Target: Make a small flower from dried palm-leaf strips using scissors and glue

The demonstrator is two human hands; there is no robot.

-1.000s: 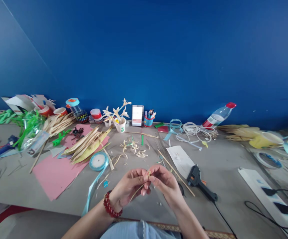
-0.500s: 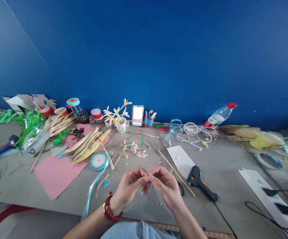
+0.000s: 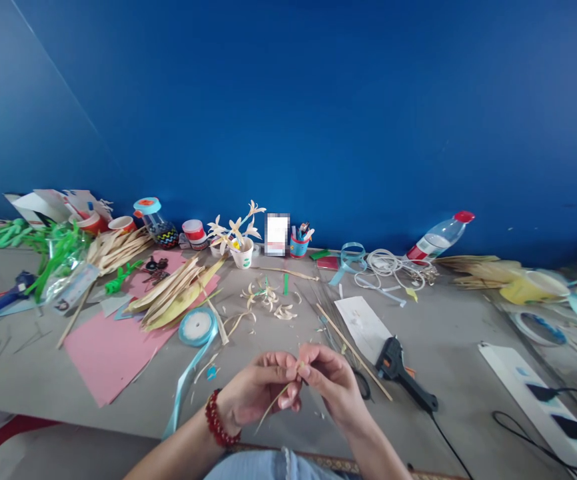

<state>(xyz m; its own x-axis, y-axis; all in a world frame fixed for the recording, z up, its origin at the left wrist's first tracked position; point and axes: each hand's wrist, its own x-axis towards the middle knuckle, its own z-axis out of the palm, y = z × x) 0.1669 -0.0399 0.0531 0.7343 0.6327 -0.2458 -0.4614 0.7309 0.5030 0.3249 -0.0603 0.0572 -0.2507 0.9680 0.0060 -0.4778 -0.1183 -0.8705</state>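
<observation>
My left hand (image 3: 263, 387) and my right hand (image 3: 331, 380) meet fingertip to fingertip above the near edge of the table. Between them they pinch a thin, pale stem (image 3: 271, 408), whose free end hangs down below the left fingers. The stem's upper end is mostly covered by the fingertips. A red bead bracelet (image 3: 218, 420) circles the left wrist. Just beyond the hands lie loose cream petals (image 3: 284, 311) and small flower pieces (image 3: 261, 293). A thin wooden stick (image 3: 353, 352) lies right of the right hand.
A black glue gun (image 3: 403, 377) and a white power strip (image 3: 533, 400) with cables are on the right. To the left are a blue ribbon roll (image 3: 197, 327), pink paper (image 3: 103, 360) and dried husks (image 3: 173, 293). A cup of husk flowers (image 3: 242, 255) stands at the back.
Both hands have come slightly lower and nearer. My left hand has turned, so more of its fingers show, and the thin stem now hangs visibly below them.
</observation>
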